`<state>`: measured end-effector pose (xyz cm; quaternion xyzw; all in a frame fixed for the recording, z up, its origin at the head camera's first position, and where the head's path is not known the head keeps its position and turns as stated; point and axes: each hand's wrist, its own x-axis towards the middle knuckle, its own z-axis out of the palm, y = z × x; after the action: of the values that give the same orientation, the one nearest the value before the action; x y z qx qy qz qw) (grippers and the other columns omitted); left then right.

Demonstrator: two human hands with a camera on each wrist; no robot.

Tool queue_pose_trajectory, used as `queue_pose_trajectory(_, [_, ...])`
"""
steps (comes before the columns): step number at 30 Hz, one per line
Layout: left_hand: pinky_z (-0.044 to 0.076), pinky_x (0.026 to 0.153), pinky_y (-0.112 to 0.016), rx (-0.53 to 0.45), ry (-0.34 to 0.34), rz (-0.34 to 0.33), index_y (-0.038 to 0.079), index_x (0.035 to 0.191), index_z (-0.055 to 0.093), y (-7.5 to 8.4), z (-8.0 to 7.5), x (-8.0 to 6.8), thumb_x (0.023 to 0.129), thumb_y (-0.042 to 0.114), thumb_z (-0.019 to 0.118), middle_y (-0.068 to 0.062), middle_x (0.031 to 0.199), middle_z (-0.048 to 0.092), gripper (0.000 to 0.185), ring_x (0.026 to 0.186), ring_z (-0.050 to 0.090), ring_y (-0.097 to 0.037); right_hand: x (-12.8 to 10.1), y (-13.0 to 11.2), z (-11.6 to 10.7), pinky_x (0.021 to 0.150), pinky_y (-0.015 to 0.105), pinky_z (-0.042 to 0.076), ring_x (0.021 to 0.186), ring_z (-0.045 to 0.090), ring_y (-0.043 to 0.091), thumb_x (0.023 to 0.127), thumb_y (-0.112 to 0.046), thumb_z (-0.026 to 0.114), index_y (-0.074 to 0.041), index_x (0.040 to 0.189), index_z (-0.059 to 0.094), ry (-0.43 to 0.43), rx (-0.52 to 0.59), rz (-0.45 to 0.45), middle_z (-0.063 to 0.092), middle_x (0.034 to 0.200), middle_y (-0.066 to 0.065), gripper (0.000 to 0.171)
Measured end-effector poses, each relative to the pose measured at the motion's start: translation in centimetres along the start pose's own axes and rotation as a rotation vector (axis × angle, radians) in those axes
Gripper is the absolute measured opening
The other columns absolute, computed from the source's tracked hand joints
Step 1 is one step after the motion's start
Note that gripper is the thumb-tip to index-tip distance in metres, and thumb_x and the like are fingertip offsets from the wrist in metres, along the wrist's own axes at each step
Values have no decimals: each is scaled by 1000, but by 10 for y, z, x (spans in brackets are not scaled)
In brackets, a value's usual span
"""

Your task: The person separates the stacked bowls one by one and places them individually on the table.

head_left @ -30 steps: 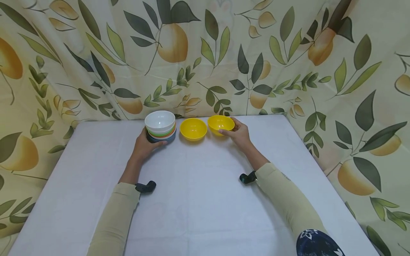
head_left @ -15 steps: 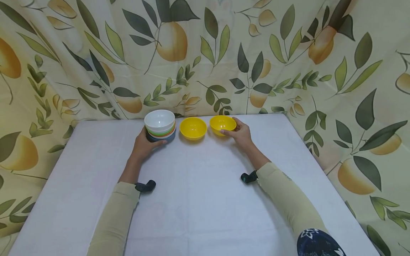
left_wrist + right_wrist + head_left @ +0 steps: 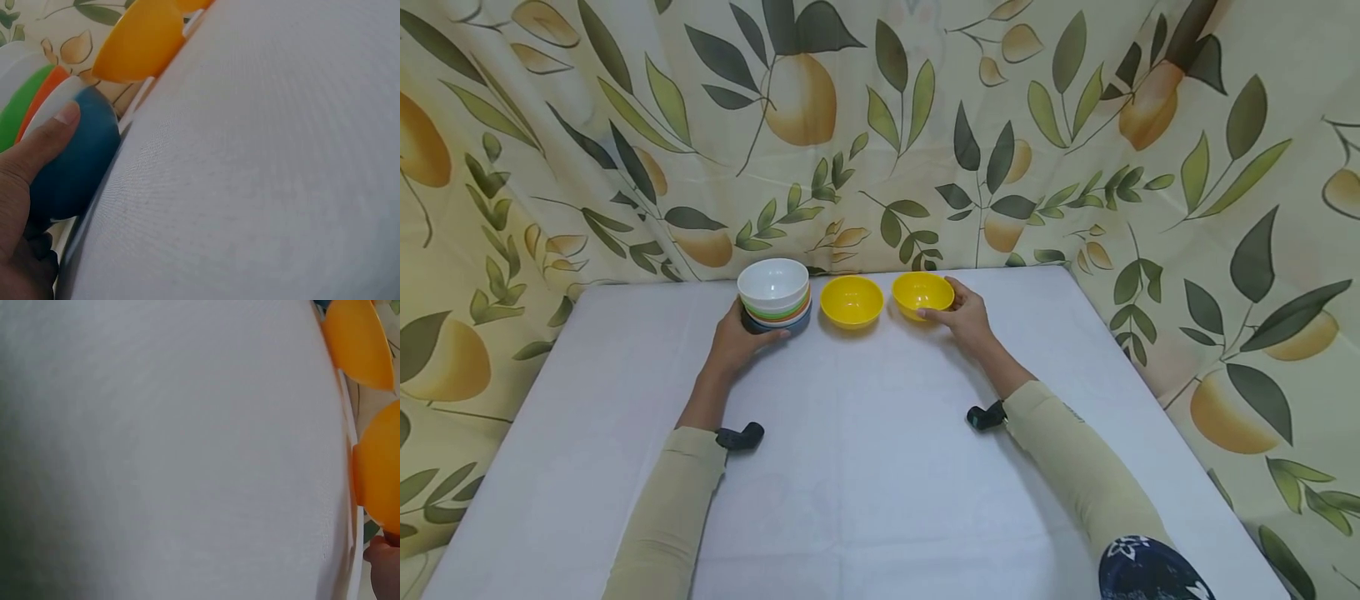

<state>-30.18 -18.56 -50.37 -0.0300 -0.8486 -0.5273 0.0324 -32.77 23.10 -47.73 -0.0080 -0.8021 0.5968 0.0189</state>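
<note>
A stack of nested bowls (image 3: pixel 775 298), white on top with green, orange and blue below, stands near the far edge of the white table (image 3: pixel 850 450). My left hand (image 3: pixel 741 333) grips the stack at its base; in the left wrist view the thumb (image 3: pixel 47 140) presses on the blue bottom bowl (image 3: pixel 75 169). Two yellow bowls stand to the right of the stack. The nearer one to the stack (image 3: pixel 852 301) is free. My right hand (image 3: pixel 958 312) holds the right yellow bowl (image 3: pixel 922 292) by its rim, and that bowl shows at the edge of the right wrist view (image 3: pixel 381 469).
A leaf-and-fruit patterned curtain (image 3: pixel 880 125) hangs behind and beside the table. White cloth covers the table from the bowls to its near edge. Small black wrist cameras sit on both forearms (image 3: pixel 741 436).
The right hand has shifted the right yellow bowl slightly to the right and set it level. The left hand has stayed on the stack.
</note>
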Motion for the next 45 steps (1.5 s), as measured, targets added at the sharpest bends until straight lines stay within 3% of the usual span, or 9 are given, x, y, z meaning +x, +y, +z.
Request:
queue_pose_trajectory(9, [24, 126, -53, 9, -2, -8, 9, 167, 23, -2, -1, 0, 78, 33, 96, -18, 165, 38, 118, 153, 33, -38, -2, 0, 1, 124, 38, 32, 148, 40, 30, 89, -17, 87, -3, 164, 32, -23, -76, 6, 39, 165, 14, 93])
queue_pose_trajectory(32, [20, 128, -52, 20, -32, -4, 6, 166, 25, -3, -6, 3, 78, 35, 96, -20, 165, 37, 117, 154, 29, -38, -6, 2, 1, 126, 43, 29, 147, 39, 33, 88, -16, 87, -1, 163, 31, -60, -120, -44, 41, 162, 17, 94])
queue_pose_trajectory(36, [19, 128, -51, 23, -44, -6, 5, 166, 25, -4, -7, 3, 79, 35, 96, -20, 165, 37, 116, 155, 29, -38, -8, -1, 1, 127, 43, 26, 152, 34, 33, 89, -20, 87, 0, 165, 25, -62, -130, -42, 33, 167, 18, 101])
queue_pose_trajectory(40, [20, 128, -51, 27, -57, -9, 3, 166, 25, -3, -9, 4, 80, 34, 95, -22, 165, 37, 115, 155, 28, -38, -8, -6, 2, 128, 44, 21, 158, 22, 31, 89, -30, 87, -2, 167, 16, -32, -185, -74, 23, 172, 15, 110])
queue_pose_trajectory(45, [19, 128, -50, 26, -71, -18, 3, 165, 25, -2, -11, 5, 80, 35, 95, -21, 165, 37, 115, 155, 27, -38, -10, -20, 8, 128, 53, 19, 158, 21, 31, 85, -33, 89, -7, 168, 18, 10, -260, -169, 26, 172, 10, 112])
